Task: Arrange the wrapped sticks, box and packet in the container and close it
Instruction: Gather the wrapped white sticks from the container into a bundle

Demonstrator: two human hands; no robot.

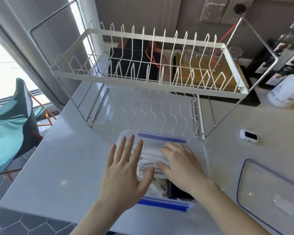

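Note:
A clear plastic container (196, 146) with blue clips (161, 137) stands on the counter in front of me. White paper-wrapped sticks (151, 158) lie in a bundle inside it. My right hand (178, 165) rests on the bundle with thumb and fingers curled around it. My left hand (126, 168) hovers flat over the container's left side, fingers spread, holding nothing. A black box (178, 192) and a white packet (161, 185) sit in the container's near end, partly hidden by my hands. The clear lid (268, 192) with a blue seal lies on the counter to the right.
A two-tier white wire dish rack (148, 78) stands right behind the container. A small white device (248, 135) lies at the right, with bottles (288, 89) at the far right. The counter's left edge drops to a tiled floor and a teal chair (8, 126).

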